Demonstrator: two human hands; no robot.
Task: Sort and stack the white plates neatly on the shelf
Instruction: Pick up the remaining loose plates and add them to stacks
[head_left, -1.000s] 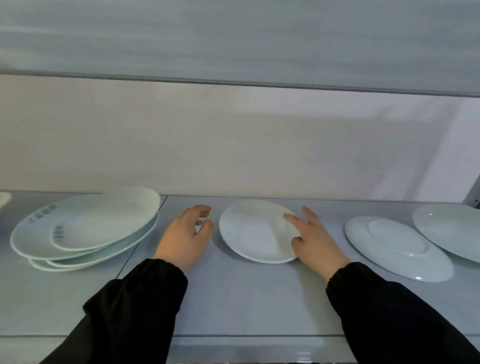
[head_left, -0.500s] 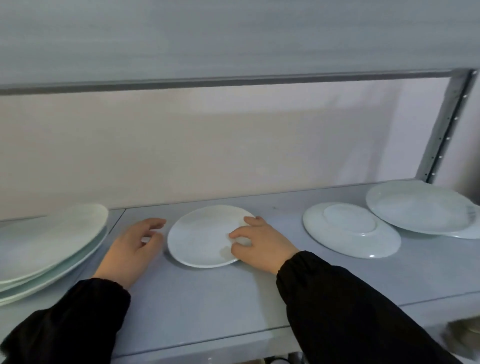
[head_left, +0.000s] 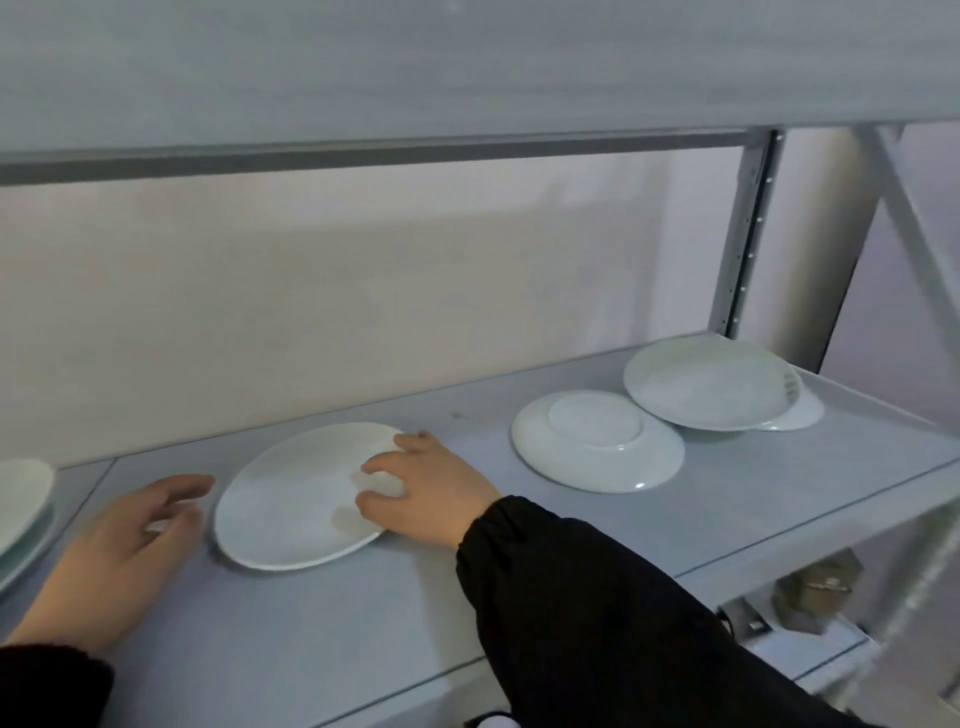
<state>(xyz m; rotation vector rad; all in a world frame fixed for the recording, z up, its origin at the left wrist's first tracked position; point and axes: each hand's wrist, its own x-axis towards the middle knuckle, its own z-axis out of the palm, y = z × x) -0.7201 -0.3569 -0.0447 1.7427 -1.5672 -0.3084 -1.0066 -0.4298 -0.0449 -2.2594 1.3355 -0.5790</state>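
Right hand (head_left: 426, 493) is gripping the right rim of the plate (head_left: 296, 499) on the shelf (head_left: 753, 493), left hand (head_left: 124, 540) is hovering spread just beside it (not touching, I think). Lifting it level beats dragging.

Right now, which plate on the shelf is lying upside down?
The lone plate between the centre plate at the right hand and the far-right pair: its foot ring faces up; those show none.
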